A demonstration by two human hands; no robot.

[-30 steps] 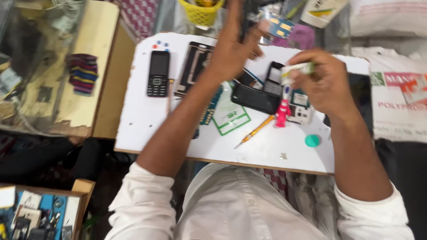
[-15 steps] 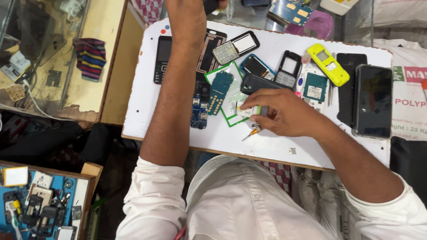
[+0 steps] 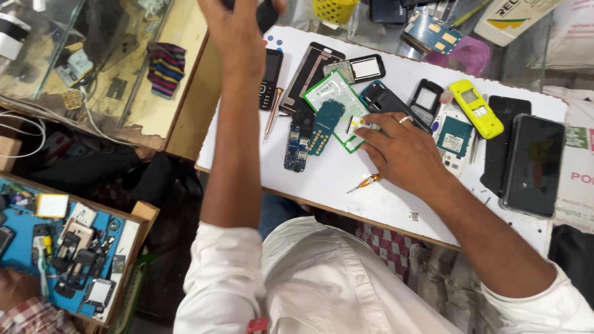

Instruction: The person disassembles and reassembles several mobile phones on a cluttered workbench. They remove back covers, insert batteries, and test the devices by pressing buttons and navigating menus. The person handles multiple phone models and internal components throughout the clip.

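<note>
Left hand is raised at the far edge, fingers closed round a dark phone, mostly hidden. Right hand rests flat on the white counter, fingertips loosely spread over a small white part beside the green-edged board. That part looks thin, light and brittle: pinch by its edges. An orange-handled screwdriver lies nearer.

One yellow phone, one orange-handled screwdriver, two dark smartphones.
</note>
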